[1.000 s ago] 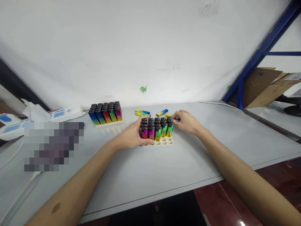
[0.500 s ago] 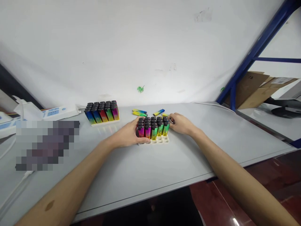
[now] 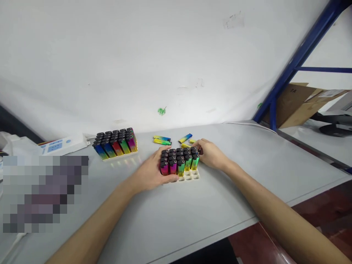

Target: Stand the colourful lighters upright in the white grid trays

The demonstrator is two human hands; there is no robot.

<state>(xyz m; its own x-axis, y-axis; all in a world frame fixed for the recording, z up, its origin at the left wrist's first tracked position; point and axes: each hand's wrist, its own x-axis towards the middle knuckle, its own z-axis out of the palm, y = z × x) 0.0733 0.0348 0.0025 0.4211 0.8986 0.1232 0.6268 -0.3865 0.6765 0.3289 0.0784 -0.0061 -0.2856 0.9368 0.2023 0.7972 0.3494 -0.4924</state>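
Note:
A white slotted tray (image 3: 195, 176) on the grey table holds upright lighters (image 3: 180, 167) with black tops and pink, green and yellow bodies. Several slots at its near right corner have no lighter in them. My left hand (image 3: 154, 169) grips the tray's left side, its thumb along the near edge. At the tray's back right corner is my right hand (image 3: 210, 152), fingers closed against the lighters there; what they pinch is mostly hidden. Behind the tray lie loose lighter bodies or covers, among them a yellow-blue one (image 3: 185, 138) and a yellow-green one (image 3: 162, 142).
A second full tray of lighters (image 3: 117, 145) stands at the back left. Beyond it are a white power strip (image 3: 59, 145) and a blurred-out object (image 3: 46, 194). Cardboard boxes (image 3: 299, 104) sit behind a blue frame (image 3: 288, 73) at right.
The view has shifted, so the trays appear lower. My right hand has brought the dark-topped lighter it held in to the tray's back right corner. My left hand still grips the tray.

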